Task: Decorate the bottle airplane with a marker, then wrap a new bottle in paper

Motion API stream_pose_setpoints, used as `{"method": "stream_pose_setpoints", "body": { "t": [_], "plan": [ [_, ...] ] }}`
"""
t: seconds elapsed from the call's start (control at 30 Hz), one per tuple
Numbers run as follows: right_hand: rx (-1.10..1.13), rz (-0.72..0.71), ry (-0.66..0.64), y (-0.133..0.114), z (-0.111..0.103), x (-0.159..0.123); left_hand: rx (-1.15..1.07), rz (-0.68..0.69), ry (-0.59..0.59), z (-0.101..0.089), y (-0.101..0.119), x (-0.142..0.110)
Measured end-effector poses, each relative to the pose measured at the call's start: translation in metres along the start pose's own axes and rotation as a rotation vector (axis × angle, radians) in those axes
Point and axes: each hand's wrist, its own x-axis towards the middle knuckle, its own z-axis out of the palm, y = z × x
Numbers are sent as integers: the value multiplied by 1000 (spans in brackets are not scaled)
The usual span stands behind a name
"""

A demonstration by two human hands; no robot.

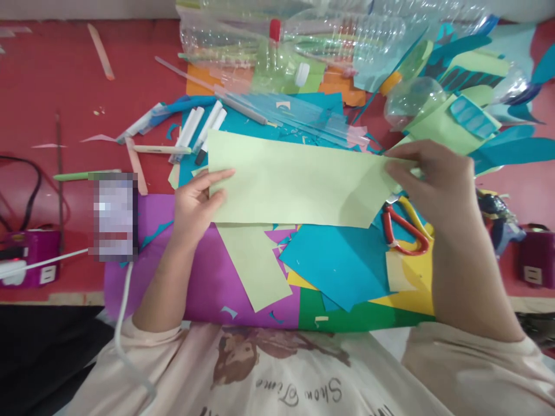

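Observation:
A long pale green paper strip (295,179) stretches between my two hands above the work surface. My left hand (197,202) pinches its left end, thumb and fingers closed on the edge. At the other end my right hand (427,179) grips the strip's upper right corner. Beneath it lie another pale green paper piece (255,266) and a blue paper sheet (338,260). Scissors (405,228) with red and yellow handles rest just below my right hand, their blades partly hidden by the strip and the hand.
Clear plastic bottles (273,63) and markers (208,124) lie beyond the strip. Blue and green paper cutouts (468,115) pile up at the right. A phone (115,216) with a white cable sits at the left. Purple paper (203,277) and green paper (347,318) cover the near edge.

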Motion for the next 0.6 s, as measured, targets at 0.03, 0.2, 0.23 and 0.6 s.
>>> {"method": "stream_pose_setpoints", "body": {
  "t": [0.03,0.2,0.23,0.6],
  "plan": [
    [-77,-34,-42,-7,0,14,36,-25,-23,1,0,-1],
    [-410,-63,-138,-42,13,98,183,-88,-107,7,-4,-4],
    [-420,-117,-117,-44,18,117,196,-93,-110,8,-4,-4],
    [-405,-326,32,34,70,227,295,-108,-177,7,0,-7]
  ]
}}
